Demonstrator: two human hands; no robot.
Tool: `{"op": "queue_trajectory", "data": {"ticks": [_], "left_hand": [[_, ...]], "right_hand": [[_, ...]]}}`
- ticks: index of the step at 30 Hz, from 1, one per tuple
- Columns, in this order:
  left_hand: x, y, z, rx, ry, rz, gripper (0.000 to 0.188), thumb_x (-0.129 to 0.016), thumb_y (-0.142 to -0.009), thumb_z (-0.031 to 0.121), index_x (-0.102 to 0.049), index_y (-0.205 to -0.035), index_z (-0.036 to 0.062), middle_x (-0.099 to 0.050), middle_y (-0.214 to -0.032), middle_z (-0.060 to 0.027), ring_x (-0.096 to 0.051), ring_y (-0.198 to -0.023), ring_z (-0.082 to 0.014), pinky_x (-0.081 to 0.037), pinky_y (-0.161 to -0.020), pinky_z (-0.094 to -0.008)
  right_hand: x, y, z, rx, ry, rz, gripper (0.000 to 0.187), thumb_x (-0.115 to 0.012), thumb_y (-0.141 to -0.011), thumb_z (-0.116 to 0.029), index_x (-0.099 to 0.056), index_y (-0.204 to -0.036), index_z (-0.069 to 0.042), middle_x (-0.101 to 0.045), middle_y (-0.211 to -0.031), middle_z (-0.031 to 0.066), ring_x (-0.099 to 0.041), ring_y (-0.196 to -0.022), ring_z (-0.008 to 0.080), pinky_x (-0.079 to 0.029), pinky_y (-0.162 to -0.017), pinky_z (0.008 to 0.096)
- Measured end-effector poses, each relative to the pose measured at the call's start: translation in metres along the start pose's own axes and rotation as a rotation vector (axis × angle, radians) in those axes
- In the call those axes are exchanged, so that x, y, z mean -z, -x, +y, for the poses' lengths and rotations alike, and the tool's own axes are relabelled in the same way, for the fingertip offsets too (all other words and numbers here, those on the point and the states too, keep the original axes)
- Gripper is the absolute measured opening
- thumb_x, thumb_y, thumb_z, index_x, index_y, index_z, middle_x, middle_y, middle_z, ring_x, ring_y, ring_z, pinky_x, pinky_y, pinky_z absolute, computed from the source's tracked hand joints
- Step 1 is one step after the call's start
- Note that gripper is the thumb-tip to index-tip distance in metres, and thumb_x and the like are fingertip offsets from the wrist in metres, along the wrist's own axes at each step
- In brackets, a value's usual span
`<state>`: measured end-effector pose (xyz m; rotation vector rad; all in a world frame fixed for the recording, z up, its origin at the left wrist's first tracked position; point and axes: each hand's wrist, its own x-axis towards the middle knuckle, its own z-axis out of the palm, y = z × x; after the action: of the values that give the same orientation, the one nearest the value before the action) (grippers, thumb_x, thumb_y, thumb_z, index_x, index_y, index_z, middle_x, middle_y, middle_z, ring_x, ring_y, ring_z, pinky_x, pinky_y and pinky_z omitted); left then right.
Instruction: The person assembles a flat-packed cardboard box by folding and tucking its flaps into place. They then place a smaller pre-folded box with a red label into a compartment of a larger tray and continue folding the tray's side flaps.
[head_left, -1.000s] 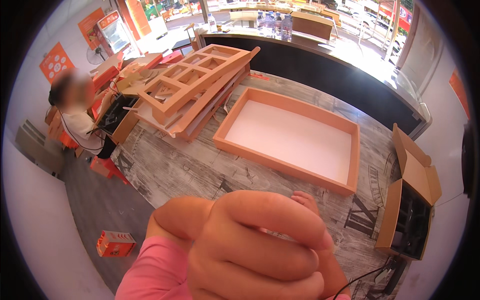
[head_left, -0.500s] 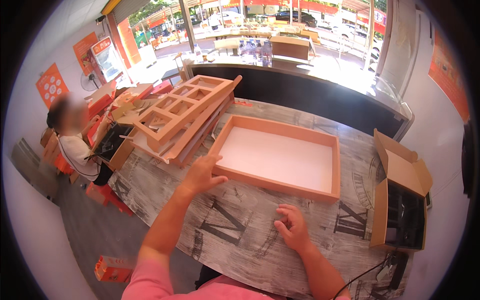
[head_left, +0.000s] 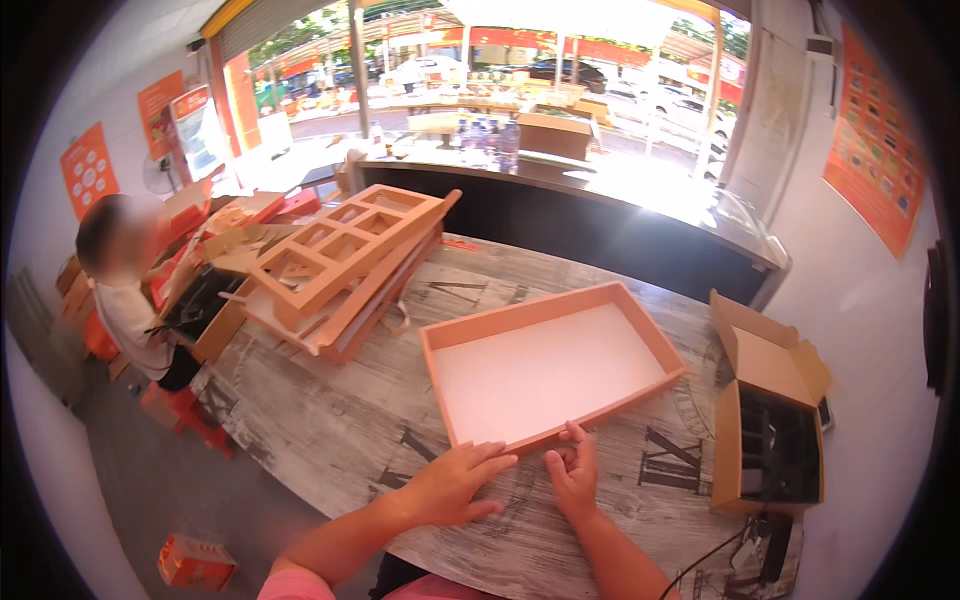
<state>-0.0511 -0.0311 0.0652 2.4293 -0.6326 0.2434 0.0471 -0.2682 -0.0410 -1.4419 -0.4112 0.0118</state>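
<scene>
A shallow rectangular box point(head_left: 525, 318) with orange-brown walls and a white bottom lies on the table in front of me, turned at an angle. My left hand point(head_left: 455, 487) is at its near left corner, palm down, fingers stretched toward the near wall and thumb apart. Close by on the right, my right hand point(head_left: 573, 475) has its forefinger raised against the near wall, the other fingers partly bent. Neither hand is wrapped round anything.
Stacked orange-brown divider frames point(head_left: 345, 245) lie at the left. An open carton point(head_left: 725, 430) with black compartments stands right, beside a cable. A seated person point(head_left: 125, 290) works at far left. Behind the table runs a dark-fronted counter point(head_left: 560, 225).
The box has turned counterclockwise and come nearer to me. My left hand has moved right and down from its left side to the near corner; my right hand now meets the near wall.
</scene>
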Motion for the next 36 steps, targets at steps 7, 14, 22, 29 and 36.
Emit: {"op": "queue_trajectory", "data": {"ticks": [7, 14, 22, 29, 36], "left_hand": [[0.04, -0.025, -0.018, -0.051, -0.022, -0.184, 0.068, -0.09, -0.083, 0.029, -0.064, -0.142, 0.012, -0.069, -0.141, -0.0101, -0.064, -0.132, -0.031, -0.042, -0.121, -0.049], [0.004, -0.046, -0.066, -0.101, -0.313, -0.013, 0.024, -0.086, -0.08, 0.02, -0.077, -0.102, 0.015, -0.079, -0.102, 0.0006, -0.072, -0.103, -0.0212, -0.05, -0.095, -0.0424], [-0.044, -0.046, -0.057, -0.227, -0.237, 0.285, 0.02, -0.084, -0.081, 0.02, -0.075, -0.099, 0.017, -0.076, -0.095, 0.0049, -0.072, -0.094, -0.0173, -0.052, -0.084, -0.0371], [-0.058, -0.037, -0.056, -0.305, -0.221, 0.308, 0.016, -0.077, -0.081, 0.018, -0.069, -0.095, 0.0156, -0.073, -0.101, 0.0052, -0.07, -0.096, -0.0161, -0.053, -0.081, -0.0352], [-0.054, -0.041, -0.043, -0.196, -0.156, 0.103, 0.023, -0.079, -0.084, 0.027, -0.069, -0.094, 0.009, -0.07, -0.1, -0.0054, -0.067, -0.093, -0.0282, -0.054, -0.082, -0.0412]], "right_hand": [[0.014, -0.01, 0.028, -0.052, 0.087, 0.213, 0.06, -0.07, -0.101, -0.006, -0.046, -0.156, -0.001, -0.042, -0.152, 0.0132, -0.061, -0.123, 0.0219, -0.055, -0.104, 0.035], [0.005, -0.013, 0.0, -0.09, 0.159, 0.133, 0.07, -0.07, -0.104, -0.011, -0.033, -0.163, -0.001, -0.038, -0.159, 0.011, -0.052, -0.14, 0.0236, -0.053, -0.107, 0.0347], [0.01, -0.009, -0.006, -0.113, -0.098, 0.161, 0.074, -0.066, -0.106, -0.013, -0.025, -0.166, 0.002, -0.038, -0.164, 0.0181, -0.045, -0.149, 0.0283, -0.043, -0.12, 0.0414], [0.007, -0.013, -0.013, -0.149, -0.218, 0.157, 0.084, -0.07, -0.105, -0.017, -0.02, -0.168, 0.003, -0.035, -0.167, 0.0189, -0.045, -0.15, 0.0288, -0.041, -0.121, 0.0414], [0.006, -0.01, -0.012, -0.019, -0.093, 0.194, 0.091, -0.071, -0.098, -0.011, -0.016, -0.169, 0.001, -0.036, -0.167, 0.0184, -0.047, -0.148, 0.0289, -0.04, -0.121, 0.0416]]}}
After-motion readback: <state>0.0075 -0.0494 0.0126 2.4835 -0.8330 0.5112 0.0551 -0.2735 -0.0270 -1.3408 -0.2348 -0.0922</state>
